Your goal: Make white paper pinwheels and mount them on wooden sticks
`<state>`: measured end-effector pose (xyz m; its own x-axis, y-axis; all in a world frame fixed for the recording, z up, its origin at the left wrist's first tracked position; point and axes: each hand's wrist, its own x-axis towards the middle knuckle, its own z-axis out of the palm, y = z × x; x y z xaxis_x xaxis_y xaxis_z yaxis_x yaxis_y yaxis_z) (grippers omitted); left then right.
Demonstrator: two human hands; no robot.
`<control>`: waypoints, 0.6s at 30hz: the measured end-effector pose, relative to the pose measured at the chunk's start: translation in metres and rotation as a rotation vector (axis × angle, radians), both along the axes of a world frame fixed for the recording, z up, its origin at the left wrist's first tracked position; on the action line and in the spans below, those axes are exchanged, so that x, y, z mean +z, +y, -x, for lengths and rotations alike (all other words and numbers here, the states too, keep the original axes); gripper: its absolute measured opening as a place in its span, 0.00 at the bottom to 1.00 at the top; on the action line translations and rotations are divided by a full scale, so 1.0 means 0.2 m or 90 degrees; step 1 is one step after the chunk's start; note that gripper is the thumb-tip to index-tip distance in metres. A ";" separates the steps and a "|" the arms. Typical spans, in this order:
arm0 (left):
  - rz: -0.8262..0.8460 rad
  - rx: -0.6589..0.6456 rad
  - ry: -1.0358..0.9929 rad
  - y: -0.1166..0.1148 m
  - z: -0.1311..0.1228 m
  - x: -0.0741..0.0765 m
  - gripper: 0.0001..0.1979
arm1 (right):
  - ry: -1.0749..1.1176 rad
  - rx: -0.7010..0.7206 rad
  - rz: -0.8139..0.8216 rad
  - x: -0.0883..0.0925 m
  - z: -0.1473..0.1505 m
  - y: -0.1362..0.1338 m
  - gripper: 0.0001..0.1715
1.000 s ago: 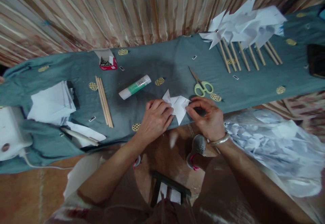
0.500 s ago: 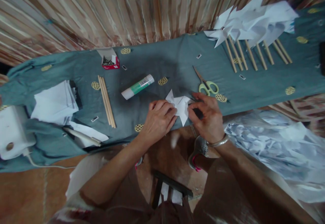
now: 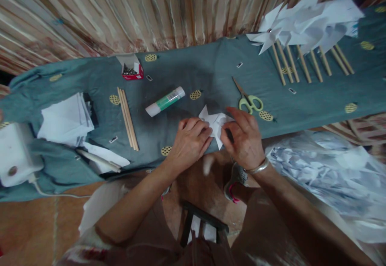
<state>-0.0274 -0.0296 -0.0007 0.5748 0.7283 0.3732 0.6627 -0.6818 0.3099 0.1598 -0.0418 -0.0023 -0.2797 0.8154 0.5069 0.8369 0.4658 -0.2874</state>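
Observation:
A small folded white paper pinwheel [image 3: 216, 126] lies between my hands at the table's near edge. My left hand [image 3: 190, 140] grips its left side, fingers closed on the paper. From the right, my right hand [image 3: 243, 137] pinches the pinwheel near its middle, thumb and fingers on the paper. Green-handled scissors [image 3: 251, 102] lie just beyond my right hand. A green and white glue stick [image 3: 165, 101] rests beyond my left hand, and wooden sticks [image 3: 128, 119] lie farther left.
On the left are a stack of white paper [image 3: 64, 121], an open red box of pins [image 3: 132, 72] and a white device [image 3: 19, 155] with a cord. Finished pinwheels [image 3: 304, 24] lie at the back right. A plastic bag of paper [image 3: 328, 177] sits at right.
My right hand has moved slightly left, its thumb now farther over the pinwheel's middle. My left hand keeps its grip. The view has shifted a little.

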 end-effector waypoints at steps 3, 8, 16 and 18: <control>-0.009 0.000 -0.001 0.00 0.00 0.00 0.10 | -0.006 0.024 0.006 0.00 0.01 0.00 0.06; 0.000 0.002 0.004 0.00 0.00 0.00 0.11 | -0.021 0.031 0.027 0.00 0.02 0.00 0.07; -0.003 -0.002 0.015 0.00 0.00 0.00 0.11 | -0.067 0.034 -0.005 0.01 0.03 0.00 0.08; -0.007 -0.001 0.016 0.00 0.00 0.00 0.11 | -0.072 0.028 -0.015 0.00 0.03 0.00 0.08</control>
